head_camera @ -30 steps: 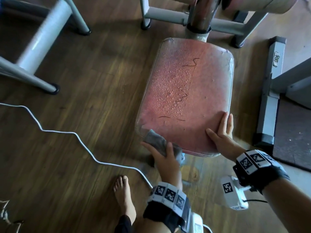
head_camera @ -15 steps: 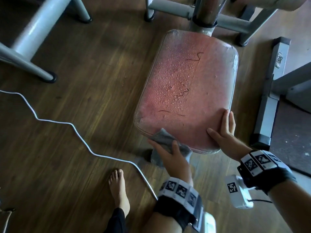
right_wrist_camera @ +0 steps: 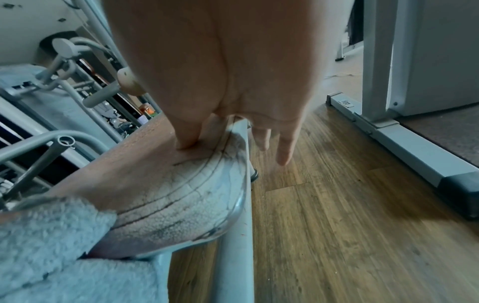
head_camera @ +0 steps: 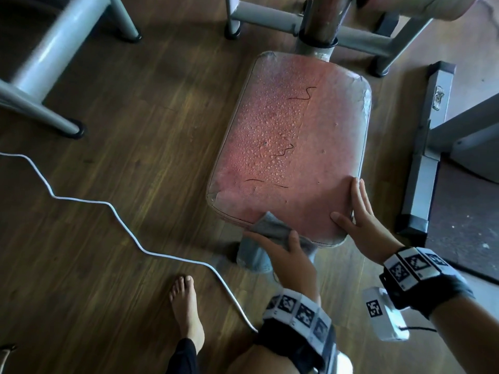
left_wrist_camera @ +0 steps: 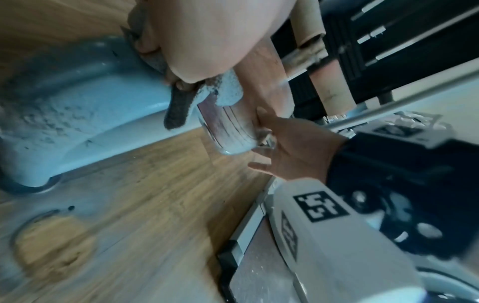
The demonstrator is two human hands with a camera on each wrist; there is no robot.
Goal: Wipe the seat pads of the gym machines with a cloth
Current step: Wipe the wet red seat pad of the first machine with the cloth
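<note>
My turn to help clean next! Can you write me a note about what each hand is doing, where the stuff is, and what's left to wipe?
Left hand: holds the grey cloth at the near edge of the red seat pad, near its left corner.
Right hand: fingers straight, resting flat on the pad's near right corner, steadying it.
Done: hard to tell; the strip nearest the hands shows no drops.
Left: water drops and a few dark strands cover the middle and far part, so wipe those.
Mind the white cable on the floor by your foot.
</note>
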